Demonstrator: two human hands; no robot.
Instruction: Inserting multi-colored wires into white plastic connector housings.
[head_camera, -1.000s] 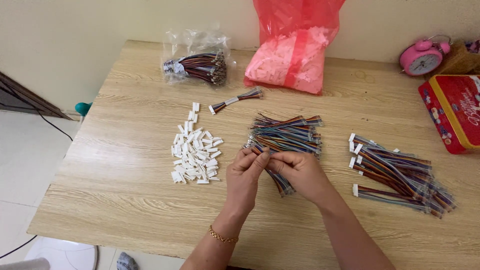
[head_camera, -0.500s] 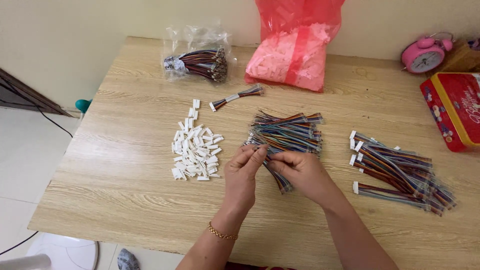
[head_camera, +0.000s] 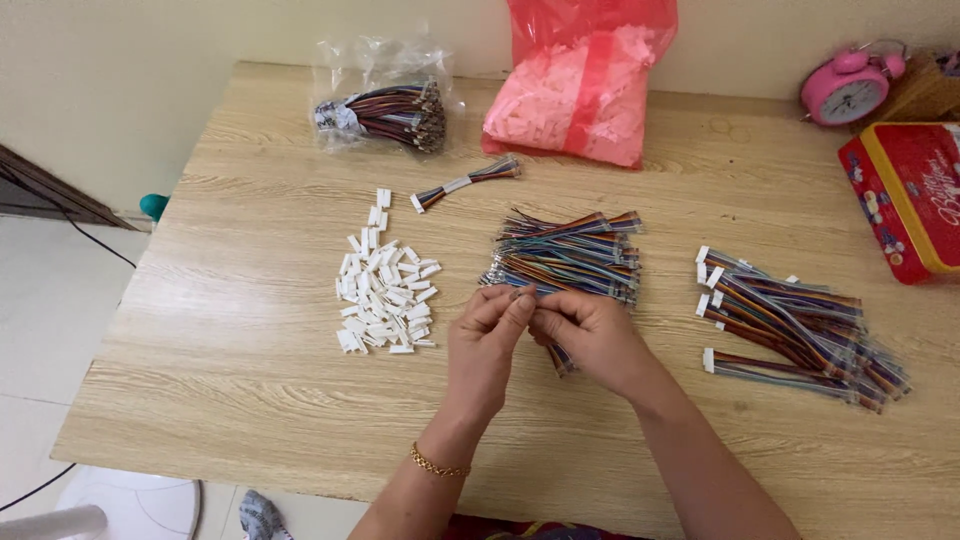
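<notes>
Left hand (head_camera: 487, 345) + right hand (head_camera: 590, 335): fingertips pinched together on wire bundle (head_camera: 560, 357), frame centre | connectors (head_camera: 385, 295) left (white pile) | grip detail possibly obscured.

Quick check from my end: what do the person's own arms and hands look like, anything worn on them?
Both forearms are bare, with no sleeves in view and no gloves. The left hand has a thin gold-coloured chain bracelet at the wrist. The right hand shows no bracelet or watch. No rings can be made out on either hand, though the fingers are too small to be sure.
</notes>
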